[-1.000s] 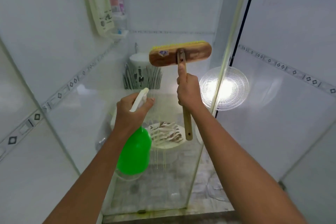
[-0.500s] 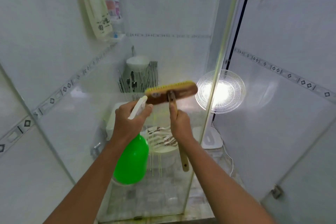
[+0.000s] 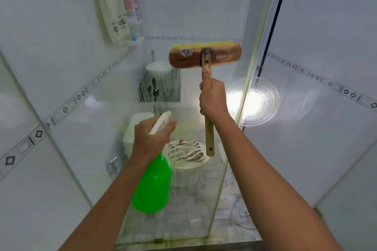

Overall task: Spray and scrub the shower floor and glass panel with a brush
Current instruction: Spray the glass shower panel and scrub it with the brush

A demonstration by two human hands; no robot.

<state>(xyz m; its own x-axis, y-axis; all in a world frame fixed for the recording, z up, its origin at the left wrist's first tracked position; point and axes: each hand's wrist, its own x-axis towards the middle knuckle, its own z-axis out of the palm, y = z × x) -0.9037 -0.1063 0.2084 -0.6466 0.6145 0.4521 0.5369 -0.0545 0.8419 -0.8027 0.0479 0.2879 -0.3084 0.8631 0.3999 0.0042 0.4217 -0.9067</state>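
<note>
You are in the scrubbing step on the glass panel. Your right hand grips the handle of the brush, thumb laid up the shaft, with the yellow bristles set against the glass high up. Your left hand holds the green spray bottle by its neck, fingers around the trigger, lower and nearer you. Yellowish streaks run down the pane below. Next, I judge, drag the brush down through those streaks with firm, even pressure.
</note>
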